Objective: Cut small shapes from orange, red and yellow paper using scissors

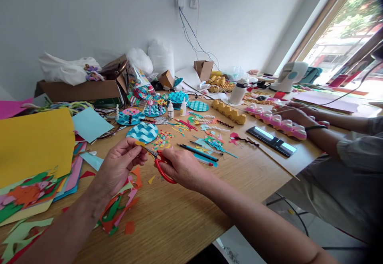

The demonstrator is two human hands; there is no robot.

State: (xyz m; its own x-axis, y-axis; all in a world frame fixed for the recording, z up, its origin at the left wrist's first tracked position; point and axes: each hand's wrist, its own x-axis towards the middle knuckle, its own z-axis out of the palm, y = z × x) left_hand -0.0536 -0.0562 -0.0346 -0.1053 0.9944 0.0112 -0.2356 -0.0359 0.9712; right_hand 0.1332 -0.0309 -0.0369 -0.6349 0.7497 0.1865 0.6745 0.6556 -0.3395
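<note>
My right hand (182, 168) is closed round the red handles of a pair of scissors (164, 173), whose blades point left toward my left hand. Between the fingertips of my left hand (121, 162) is a small piece of yellow paper (139, 143), right at the scissor tips. Whether the blades touch the paper I cannot tell. Below my hands, paper scraps (119, 212) in orange, green and pink lie on the wooden table (179, 216). Just beyond my hands is a round blue wavy-patterned piece (142, 131) beside tiny coloured paper bits (164, 139).
Stacked coloured paper (32, 144) lies at the left. Pens (199, 152), small glue bottles (170, 110) and a yellow egg-carton strip (229, 112) are further back. On the right, another person's hands (290, 114) are at a pink-and-white egg-carton strip (278, 124), near a dark flat device (271, 141).
</note>
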